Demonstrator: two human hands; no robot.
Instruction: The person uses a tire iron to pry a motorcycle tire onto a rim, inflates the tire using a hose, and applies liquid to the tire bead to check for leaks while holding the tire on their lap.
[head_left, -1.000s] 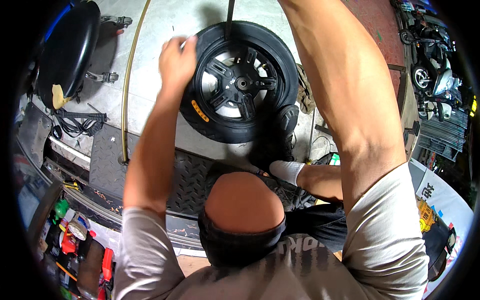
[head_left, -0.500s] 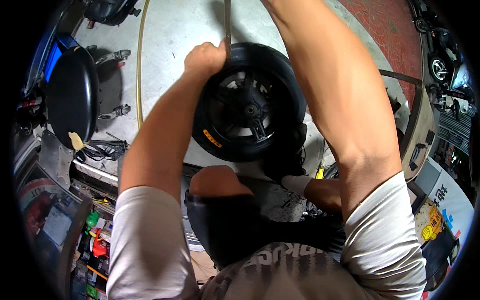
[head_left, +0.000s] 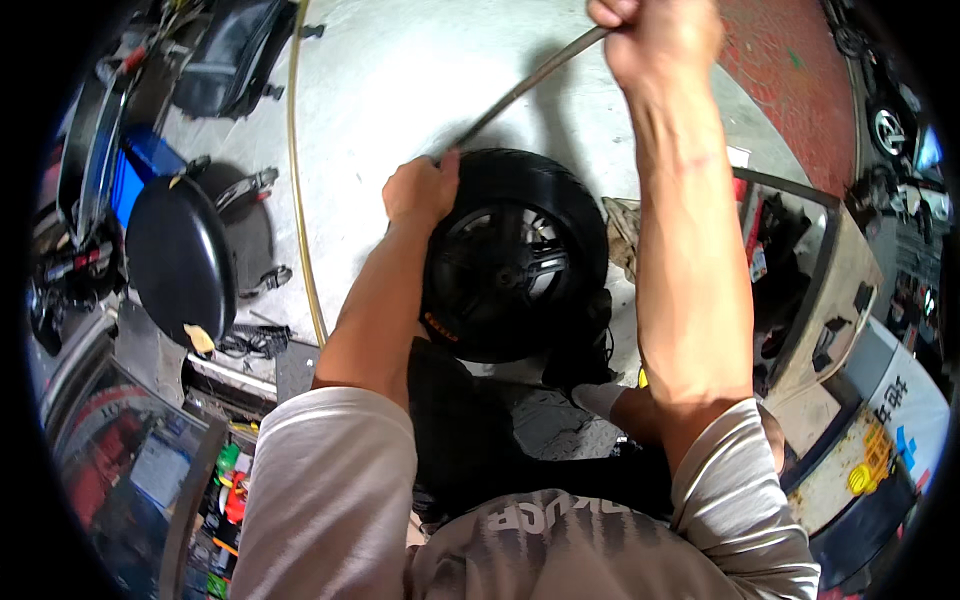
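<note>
A motorcycle wheel [head_left: 505,275] with a black tyre [head_left: 568,200] lies on the pale floor between my legs. At the tyre's far left edge, my left hand [head_left: 420,190] is closed around the lower end of a long metal tyre lever [head_left: 530,82]. Where exactly the tip meets the rim is hidden by that hand. High at the far right of the wheel, my right hand [head_left: 665,40] grips the lever's other end in a fist. The bar slants up from the tyre to the right. A dark shoe [head_left: 580,345] presses close to the wheel's near right side.
A round black stool [head_left: 180,260] on casters stands at the left, beside a yellowish hose [head_left: 297,180] on the floor. To the right is an open-topped box [head_left: 830,290] with items inside. A brown rag [head_left: 622,235] lies by the tyre. A glass case [head_left: 130,470] stands near left.
The lever has swung from nearly upright in the picture to a slant toward the right. My right hand has come into view on its end. My left hand stays at the tyre's edge.
</note>
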